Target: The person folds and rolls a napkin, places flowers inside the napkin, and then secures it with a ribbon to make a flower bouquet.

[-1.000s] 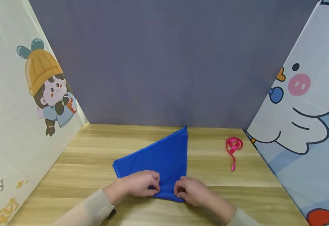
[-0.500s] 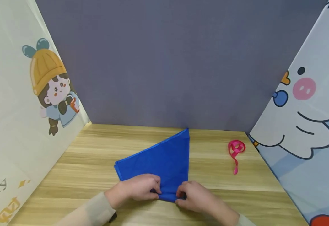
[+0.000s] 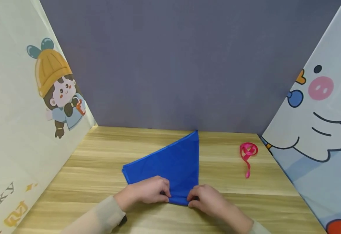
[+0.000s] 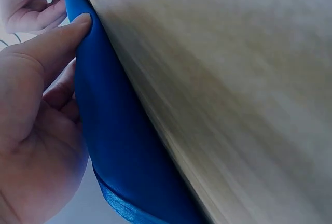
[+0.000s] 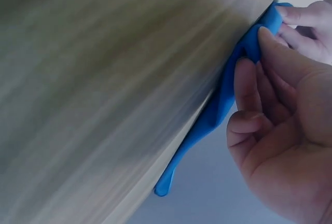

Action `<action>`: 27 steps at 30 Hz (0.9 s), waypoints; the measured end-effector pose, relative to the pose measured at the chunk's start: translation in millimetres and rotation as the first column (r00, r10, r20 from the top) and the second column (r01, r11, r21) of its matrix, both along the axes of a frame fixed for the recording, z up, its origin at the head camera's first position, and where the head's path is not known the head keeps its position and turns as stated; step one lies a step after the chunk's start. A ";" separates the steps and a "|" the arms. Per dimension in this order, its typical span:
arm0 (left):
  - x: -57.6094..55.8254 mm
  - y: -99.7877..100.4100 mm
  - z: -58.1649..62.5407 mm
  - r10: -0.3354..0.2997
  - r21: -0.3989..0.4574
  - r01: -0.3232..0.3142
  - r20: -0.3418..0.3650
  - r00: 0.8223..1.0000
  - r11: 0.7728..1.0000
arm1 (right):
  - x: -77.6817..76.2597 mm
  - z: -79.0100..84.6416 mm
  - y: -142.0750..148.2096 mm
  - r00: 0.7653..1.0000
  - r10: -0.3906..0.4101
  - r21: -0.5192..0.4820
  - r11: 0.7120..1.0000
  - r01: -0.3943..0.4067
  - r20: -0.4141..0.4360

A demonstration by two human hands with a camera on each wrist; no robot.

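Pinching the near end of the blue cloth point(image 3: 173, 165), spread between side edges of the table point(image 3: 223, 152) nearly to the far edge, in left hand point(image 3: 150, 189) and right hand point(image 3: 208, 198), probably best with matched tension to avoid a skewed fold.

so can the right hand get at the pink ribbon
Probably yes: nothing stands between the right hand and the pink ribbon, though that hand must first release the blue cloth.

two hands point(image 3: 152, 189), one blue cloth point(image 3: 173, 164), one pink ribbon point(image 3: 247, 156), one table point(image 3: 223, 178), three panels point(image 3: 173, 65)
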State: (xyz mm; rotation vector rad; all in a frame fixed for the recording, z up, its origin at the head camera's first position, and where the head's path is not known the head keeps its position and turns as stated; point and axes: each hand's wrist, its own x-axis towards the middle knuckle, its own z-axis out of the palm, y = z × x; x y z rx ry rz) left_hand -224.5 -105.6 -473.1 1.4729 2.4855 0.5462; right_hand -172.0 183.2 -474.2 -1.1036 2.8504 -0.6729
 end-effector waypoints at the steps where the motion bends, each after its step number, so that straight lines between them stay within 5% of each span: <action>1: -0.1 1.4 -0.1 0.002 -0.001 -0.002 -0.003 1.000 1.000 | -1.2 0.1 1.3 1.000 0.000 0.000 1.000 0.000 -0.002; 6: 1.6 7.5 0.6 -0.010 0.002 0.010 -0.025 1.000 1.000 | -9.6 1.4 8.0 1.000 0.012 0.002 1.000 -0.012 0.015; 16: 7.5 23.6 1.7 0.029 -0.014 -0.028 0.045 0.999 1.000 | -12.5 3.5 24.7 0.996 -0.012 0.012 1.000 0.010 0.093; 27: -1.9 23.9 1.0 0.028 0.016 -0.032 0.183 0.983 0.999 | -7.3 2.3 31.0 0.982 -0.084 -0.033 0.995 0.090 0.167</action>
